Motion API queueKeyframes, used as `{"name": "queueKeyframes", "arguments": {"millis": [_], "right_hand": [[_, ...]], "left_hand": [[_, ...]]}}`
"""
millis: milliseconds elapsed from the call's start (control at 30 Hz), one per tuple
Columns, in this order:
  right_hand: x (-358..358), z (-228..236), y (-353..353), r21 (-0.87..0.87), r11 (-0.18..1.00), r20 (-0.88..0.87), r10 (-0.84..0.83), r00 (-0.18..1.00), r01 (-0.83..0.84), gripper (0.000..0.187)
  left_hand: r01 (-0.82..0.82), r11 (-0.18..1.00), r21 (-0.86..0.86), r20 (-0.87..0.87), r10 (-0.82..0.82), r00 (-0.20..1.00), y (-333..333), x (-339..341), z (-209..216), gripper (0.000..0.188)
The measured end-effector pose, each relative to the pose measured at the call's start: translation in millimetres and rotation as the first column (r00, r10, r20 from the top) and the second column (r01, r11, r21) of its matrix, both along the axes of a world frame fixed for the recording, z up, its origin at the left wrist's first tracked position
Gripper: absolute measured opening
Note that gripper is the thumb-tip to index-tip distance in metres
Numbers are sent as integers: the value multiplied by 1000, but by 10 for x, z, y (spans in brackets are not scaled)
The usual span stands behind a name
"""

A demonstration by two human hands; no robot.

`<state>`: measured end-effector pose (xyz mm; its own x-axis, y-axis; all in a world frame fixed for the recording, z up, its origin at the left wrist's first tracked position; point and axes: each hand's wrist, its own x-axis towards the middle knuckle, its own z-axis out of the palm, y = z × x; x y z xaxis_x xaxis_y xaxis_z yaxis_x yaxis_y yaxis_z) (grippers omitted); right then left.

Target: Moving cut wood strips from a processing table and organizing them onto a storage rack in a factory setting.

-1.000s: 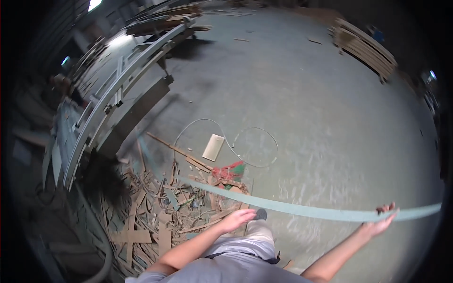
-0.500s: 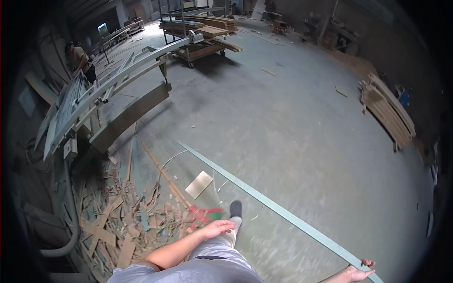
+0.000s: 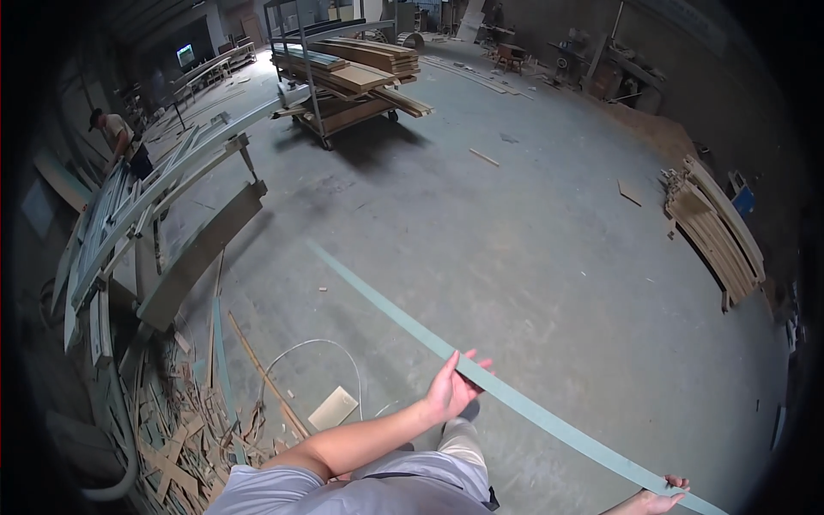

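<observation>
A long, narrow, pale green strip of board [image 3: 549,419] slants across in front of me, from the middle of the floor view down to the lower right. My left hand [image 3: 451,388] is around it near its middle, thumb on the near edge and fingertips showing past the far edge. Close to the strip's lower right end, my right hand [image 3: 666,496] grips it, fingers curled over the far edge. The far end of the strip hangs over the concrete floor and looks slightly blurred.
Offcuts [image 3: 176,455] lie heaped at lower left, beside a loose panel piece [image 3: 333,408] and a thin hose [image 3: 330,342]. A long metal-framed machine [image 3: 172,184] stands left, with a person [image 3: 120,137] behind it. A loaded trolley [image 3: 343,116] stands ahead; stacked boards [image 3: 712,223] lie right.
My left hand has moved up and right from beside my body onto the strip. The right hand keeps its hold. My view has shifted, and I have moved relative to the offcut heap.
</observation>
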<state>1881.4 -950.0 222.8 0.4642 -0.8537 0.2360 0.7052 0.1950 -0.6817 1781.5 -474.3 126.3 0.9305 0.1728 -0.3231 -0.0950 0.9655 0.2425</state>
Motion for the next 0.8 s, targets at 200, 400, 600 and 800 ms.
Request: {"name": "queueKeyframes", "arguments": {"millis": [200, 400, 600, 800], "right_hand": [[2011, -114, 718, 87, 990, 35, 107, 994, -110, 29], [3721, -291, 1507, 186, 956, -11, 233, 973, -226, 26], [4545, -381, 2277, 247, 910, -19, 349, 937, -334, 26], [5227, -21, 4539, 299, 924, -59, 266, 962, -237, 28]], "left_hand": [[-41, 968, 248, -115, 72, 991, 1000, 1964, 295, 38], [-25, 953, 301, -61, 45, 997, 1789, 3233, 654, 41], [-85, 906, 414, 139, 29, 990, 2955, 4070, 921, 39], [-177, 856, 486, 195, 91, 976, 4979, 5100, 1093, 37]]}}
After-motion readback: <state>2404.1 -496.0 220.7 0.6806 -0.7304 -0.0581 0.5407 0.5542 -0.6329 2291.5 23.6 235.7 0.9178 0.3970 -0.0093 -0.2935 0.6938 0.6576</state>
